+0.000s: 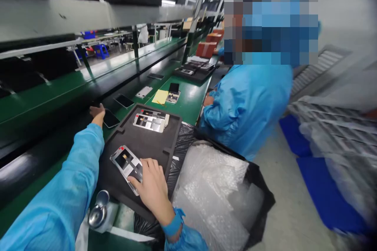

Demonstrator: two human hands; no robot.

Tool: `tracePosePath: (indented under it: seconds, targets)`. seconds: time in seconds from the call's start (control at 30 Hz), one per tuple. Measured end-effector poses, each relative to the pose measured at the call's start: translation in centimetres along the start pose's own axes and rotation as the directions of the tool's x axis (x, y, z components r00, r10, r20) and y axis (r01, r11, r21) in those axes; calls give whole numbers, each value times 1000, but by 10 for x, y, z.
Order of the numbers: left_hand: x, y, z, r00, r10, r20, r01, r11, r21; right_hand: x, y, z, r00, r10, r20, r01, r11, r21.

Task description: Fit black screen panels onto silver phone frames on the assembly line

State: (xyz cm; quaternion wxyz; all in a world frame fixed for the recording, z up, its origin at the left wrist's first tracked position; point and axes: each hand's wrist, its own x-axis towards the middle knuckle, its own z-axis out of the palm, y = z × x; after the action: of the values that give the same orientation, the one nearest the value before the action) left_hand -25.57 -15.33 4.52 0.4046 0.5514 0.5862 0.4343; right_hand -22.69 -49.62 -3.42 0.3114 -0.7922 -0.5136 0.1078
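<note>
My right hand [153, 186] grips the lower end of a phone screen assembly [127, 164], thumb on one long side and fingers on the other. The assembly shows its inner side with a red tab, over the near part of a dark foam tray [147, 145]. More phone screen assemblies [150, 121] lie stacked at the tray's far end. My left hand [97, 114] reaches out to the dark conveyor edge, thumb and fingers apart, close beside a dark-faced phone [111, 119]. Its fingertips are dim and blurred.
A dark phone [124, 100], a white phone part [144, 92] and a yellow paper [160, 97] lie on the green bench. A metal-lidded dispenser [98, 215] stands near me. A black-lined bin of bubble wrap [212, 188] is at right. A co-worker in blue [250, 102] sits beyond.
</note>
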Motion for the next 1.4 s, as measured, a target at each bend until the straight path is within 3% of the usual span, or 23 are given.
tracePosePath:
  seconds: [0.1, 0.23, 0.3, 0.4, 0.43, 0.5, 0.6, 0.7, 0.77, 0.83, 0.9, 0.97, 1.03, 1.1, 1.17, 1.2, 1.27, 1.33, 1.4]
  targets:
    - [37, -4, 41, 997, 67, 33, -71, 988, 137, -6, 7, 6, 1000, 22, -5, -22, 996, 92]
    - [75, -1, 127, 961, 164, 224, -224, 936, 273, -16, 15, 15, 998, 55, -25, -48, 972, 230]
    - [85, 2, 175, 901, 201, 384, -355, 851, 387, -19, 18, 23, 997, 71, -25, -61, 958, 280]
    - [89, 7, 232, 797, 164, 581, -535, 638, 554, -23, 23, 41, 992, 119, -46, -99, 945, 312]
    - [89, 8, 244, 784, 151, 602, -556, 603, 572, -24, 24, 47, 987, 147, -62, -121, 943, 310]
    - [89, 10, 258, 778, 168, 606, -559, 627, 543, -23, 25, 56, 982, 176, -65, -149, 943, 299]
    - [89, 18, 255, 764, 257, 591, -579, 679, 452, -19, 23, 53, 982, 190, -10, -181, 946, 271]
    - [86, 37, 223, 736, 390, 554, -632, 691, 352, -14, 19, 33, 978, 205, -40, -187, 944, 273]
    - [78, 52, 185, 713, 492, 500, -663, 705, 252, -12, 18, 21, 977, 188, -97, -148, 936, 319]
    - [60, 64, 133, 726, 567, 389, -632, 773, 55, -10, 22, 13, 971, 187, -151, -112, 909, 402]
    - [30, 70, 73, 805, 545, 235, -491, 834, -251, -8, 29, 8, 951, 229, -205, -98, 857, 505]
    - [-14, 69, 8, 904, 398, 154, -258, 798, -544, -2, 36, 4, 911, 312, -270, -96, 796, 597]
    - [-69, 63, -55, 948, 245, 201, -20, 677, -735, 6, 35, -5, 859, 383, -340, -71, 747, 661]
    - [-128, 53, -110, 944, 169, 283, 135, 584, -801, 11, 22, -16, 844, 377, -381, 2, 708, 706]
    - [-185, 41, -156, 896, 147, 419, 274, 560, -782, 11, -3, -26, 875, 298, -383, 92, 673, 734]
    - [-210, 34, -175, 836, 158, 526, 348, 590, -729, 8, -19, -30, 899, 237, -368, 131, 656, 743]
    - [-249, 19, -205, 657, 177, 733, 483, 648, -589, -2, -52, -32, 947, 90, -308, 188, 623, 759]
    - [-272, 5, -225, 528, 196, 826, 542, 672, -506, -14, -81, -30, 967, -41, -253, 227, 595, 771]
    - [-284, -8, -239, 501, 217, 838, 533, 685, -497, -24, -104, -27, 959, -98, -267, 274, 570, 775]
